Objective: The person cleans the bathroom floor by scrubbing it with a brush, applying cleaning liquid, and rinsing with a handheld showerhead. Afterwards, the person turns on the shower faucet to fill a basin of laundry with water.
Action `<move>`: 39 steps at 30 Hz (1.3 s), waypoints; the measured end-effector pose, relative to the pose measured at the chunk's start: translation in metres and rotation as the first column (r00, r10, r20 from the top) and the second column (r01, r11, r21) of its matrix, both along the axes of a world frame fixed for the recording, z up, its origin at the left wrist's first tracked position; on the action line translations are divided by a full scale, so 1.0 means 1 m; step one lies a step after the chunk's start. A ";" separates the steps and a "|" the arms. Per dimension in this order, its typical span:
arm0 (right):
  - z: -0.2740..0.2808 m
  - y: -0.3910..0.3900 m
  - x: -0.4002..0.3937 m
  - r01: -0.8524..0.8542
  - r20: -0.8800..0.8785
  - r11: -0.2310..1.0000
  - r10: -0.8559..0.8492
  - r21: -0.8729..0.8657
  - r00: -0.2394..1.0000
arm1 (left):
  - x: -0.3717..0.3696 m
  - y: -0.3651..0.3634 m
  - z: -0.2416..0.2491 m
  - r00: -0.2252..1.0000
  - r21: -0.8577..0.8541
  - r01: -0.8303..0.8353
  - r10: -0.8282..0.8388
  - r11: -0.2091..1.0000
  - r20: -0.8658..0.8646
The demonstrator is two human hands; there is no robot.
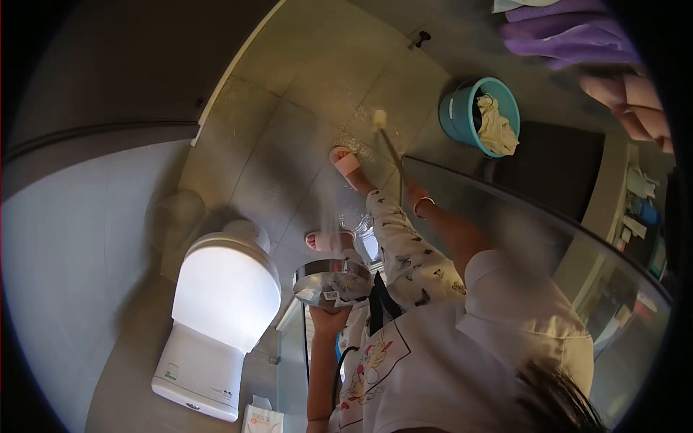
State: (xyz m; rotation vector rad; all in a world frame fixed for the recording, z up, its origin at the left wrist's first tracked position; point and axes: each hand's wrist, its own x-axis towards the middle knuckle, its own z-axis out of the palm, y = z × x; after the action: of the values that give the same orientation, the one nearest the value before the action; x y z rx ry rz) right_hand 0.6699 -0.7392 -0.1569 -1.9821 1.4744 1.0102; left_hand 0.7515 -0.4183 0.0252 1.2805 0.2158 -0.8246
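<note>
My left hand [330, 317] is closed under a round chrome shower head [332, 280], low in front of my body; its fingers are mostly hidden. A faint blurred spray of water shows in front of the shower head, over the floor. My right hand [416, 195], with a bangle at the wrist, grips the long thin handle of a brush [380, 120]. The brush's pale head rests on the wet tile floor [303, 151], just beyond my pink slipper [346, 163].
A white toilet [227, 292] with its lid down stands at left. At the upper right is a blue bucket [453, 119] with cloth inside. A glass panel [534, 206] runs along my right side. Purple cloth [567, 32] hangs at the top right.
</note>
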 end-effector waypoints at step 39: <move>-0.076 -0.128 -0.040 0.138 0.106 0.976 -0.157 0.169 0.982 | 0.093 -0.125 0.003 0.998 0.268 0.061 -0.064 0.962 0.003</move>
State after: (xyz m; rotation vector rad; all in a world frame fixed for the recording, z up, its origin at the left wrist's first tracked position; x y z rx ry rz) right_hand 0.6304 -0.8668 -0.2326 -1.7599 1.4067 0.9012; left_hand 0.8440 -0.5431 0.0283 1.5521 0.2863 -0.8620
